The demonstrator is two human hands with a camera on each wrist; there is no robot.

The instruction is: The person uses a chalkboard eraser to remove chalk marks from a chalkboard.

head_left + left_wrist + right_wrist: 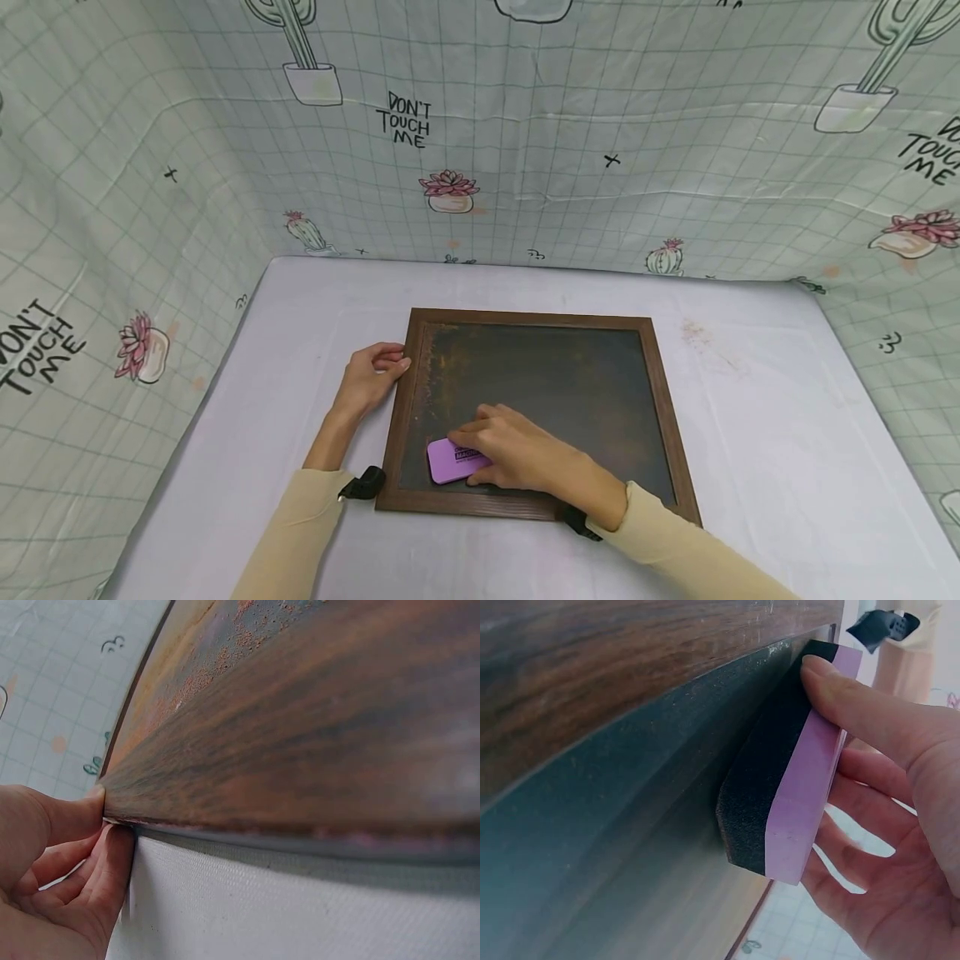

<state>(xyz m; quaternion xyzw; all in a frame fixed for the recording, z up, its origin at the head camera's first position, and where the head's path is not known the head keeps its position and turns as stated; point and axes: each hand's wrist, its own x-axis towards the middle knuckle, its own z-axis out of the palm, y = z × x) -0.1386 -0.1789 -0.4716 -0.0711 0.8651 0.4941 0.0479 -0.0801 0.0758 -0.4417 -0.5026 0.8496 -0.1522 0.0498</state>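
Observation:
A framed chalkboard [540, 392] with a brown wooden frame [532, 317] lies flat on the white-covered table. My right hand [517, 450] grips a purple eraser [447, 463] near the board's lower left corner. In the right wrist view the eraser [802, 795] shows its black felt side against the board, with the thumb on one long edge and the fingers on the other. My left hand [369, 379] pinches the frame's left edge, thumb on top and fingers at the side, as the left wrist view shows. Orange-brown dust [217, 671] lies on the board along that edge.
The white tablecloth [772, 433] surrounds the board and carries a faint brown smudge [708, 342] on the right. Printed cloth walls [525, 167] enclose the table at the back and sides. A black wrist strap [365, 483] sits at the left sleeve.

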